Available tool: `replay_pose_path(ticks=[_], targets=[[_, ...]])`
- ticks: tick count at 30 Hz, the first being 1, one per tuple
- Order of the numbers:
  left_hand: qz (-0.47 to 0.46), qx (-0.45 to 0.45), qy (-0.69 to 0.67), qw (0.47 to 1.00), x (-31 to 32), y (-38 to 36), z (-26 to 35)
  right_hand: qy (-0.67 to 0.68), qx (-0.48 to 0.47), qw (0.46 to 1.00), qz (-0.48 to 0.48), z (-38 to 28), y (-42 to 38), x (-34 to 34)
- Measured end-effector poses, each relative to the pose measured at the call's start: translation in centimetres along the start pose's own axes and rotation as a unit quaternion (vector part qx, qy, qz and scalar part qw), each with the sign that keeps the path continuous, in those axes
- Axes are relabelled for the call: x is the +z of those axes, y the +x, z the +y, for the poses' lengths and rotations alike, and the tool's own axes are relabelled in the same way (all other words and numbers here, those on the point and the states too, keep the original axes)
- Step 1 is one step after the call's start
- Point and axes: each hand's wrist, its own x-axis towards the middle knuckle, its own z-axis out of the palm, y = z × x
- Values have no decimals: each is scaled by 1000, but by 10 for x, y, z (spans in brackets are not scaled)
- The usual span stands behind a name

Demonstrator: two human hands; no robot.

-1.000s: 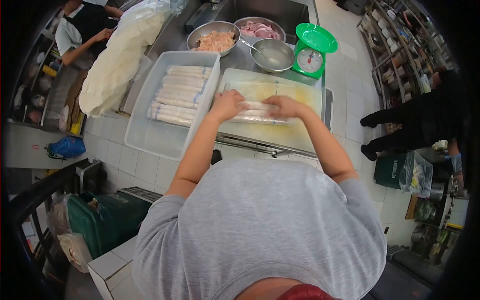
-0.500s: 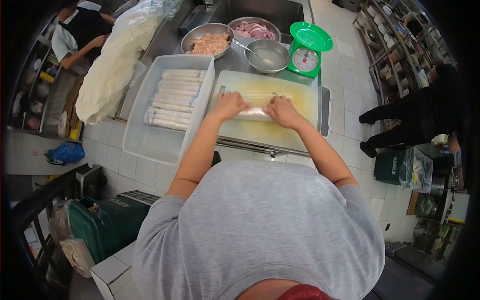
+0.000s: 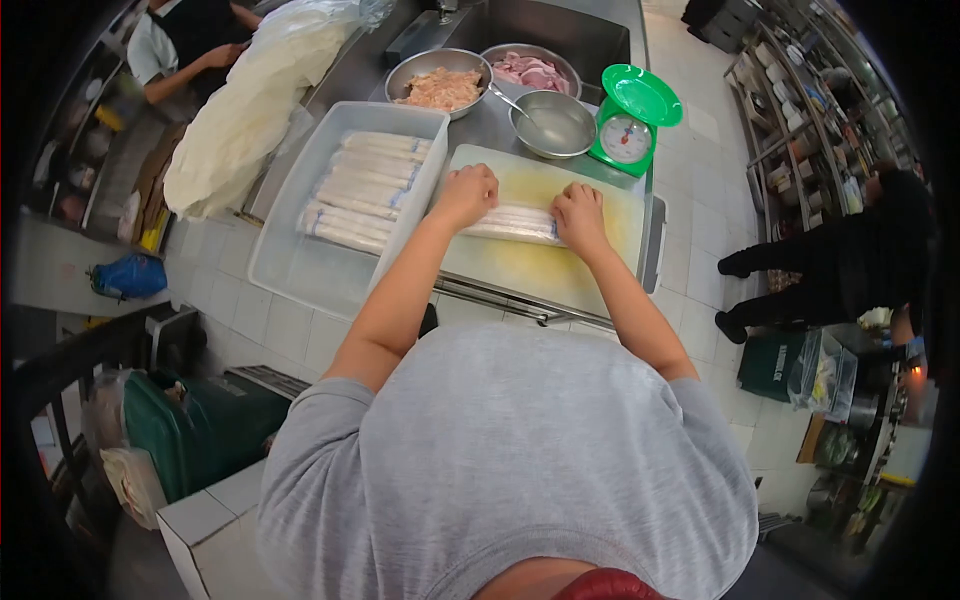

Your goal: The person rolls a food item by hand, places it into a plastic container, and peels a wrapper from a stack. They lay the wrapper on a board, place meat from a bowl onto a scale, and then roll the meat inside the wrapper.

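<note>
On the yellow-stained white cutting board lies a long pale roll wrapped in clear plastic film, with bluish marks along it. My left hand has its fingers curled and pressed together at the roll's left end. At the opposite end, my right hand pinches the roll's tip between thumb and fingers. Just left of the board, a translucent plastic tub holds several similar wrapped rolls laid side by side.
Behind the board stand a bowl of minced meat, a bowl of sliced raw meat, a metal bowl of liquid with a spoon and a green scale. A large plastic-covered pale bundle is at left. Other people stand on both sides.
The film that lay spread behind the roll is now around it. My hands have moved slightly apart, toward the roll's two ends. The whole view has shifted a little.
</note>
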Motion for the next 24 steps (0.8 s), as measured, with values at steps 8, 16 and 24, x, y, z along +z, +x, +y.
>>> replay_pose_path(ticks=[8, 16, 24], targets=[[22, 74, 74, 994, 12, -42, 23, 145, -83, 986, 18, -30, -41, -32], [-111, 2, -32, 993, -83, -54, 67, 140, -76, 986, -42, -84, -8, -148], [-61, 20, 67, 996, -239, -149, -23, 156, -126, 980, 18, -250, 63, -130]])
